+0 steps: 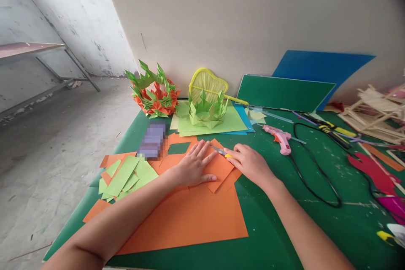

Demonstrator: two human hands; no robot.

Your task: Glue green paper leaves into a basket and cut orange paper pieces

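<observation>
My left hand (198, 164) lies flat with fingers spread, pressing on a folded orange paper (221, 171). In my right hand (248, 162) is a utility knife (219, 150) with a yellow part; its blade points left along the orange paper's upper edge, close to my left fingertips. Beneath both lies a large orange sheet (196, 219). Cut green paper pieces (122, 177) are piled to the left of my left hand. Behind my hands, a light green folded-paper crown (207, 114) stands on green sheets (186, 125).
An orange and green paper crown (155, 97) stands at the back left, near a blurred purple object (152, 140). On the right lie a pink glue gun (278, 137) with a black cord, pliers (332, 130), red paper (373, 173) and a wooden stick model (376, 112). Cardboard (196, 29) rises behind.
</observation>
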